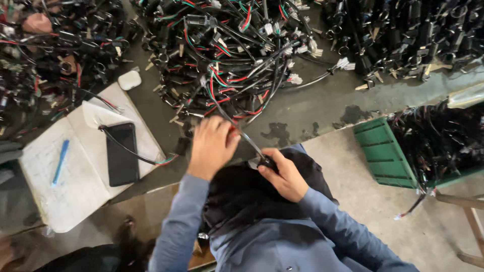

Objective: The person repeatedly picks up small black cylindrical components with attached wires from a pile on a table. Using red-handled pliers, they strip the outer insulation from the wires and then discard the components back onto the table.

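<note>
We see the left hand point(212, 147) closed around a black cable point(247, 138) at picture centre, while the right hand point(283, 174) at four o'clock from it pinches the cable's black end plug point(267, 162). The cable runs up toward twelve o'clock into the wiring harness pile point(227, 55) on the worktop point(312, 108); a black phone point(121, 153) lies on an open notebook point(75, 171) at nine o'clock.

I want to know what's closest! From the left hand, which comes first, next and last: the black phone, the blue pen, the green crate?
Measured from the left hand in the head view:
1. Black phone, lying on the open notebook to its left.
2. Blue pen, farther left on the same notebook.
3. Green crate, away on the right side.
</note>
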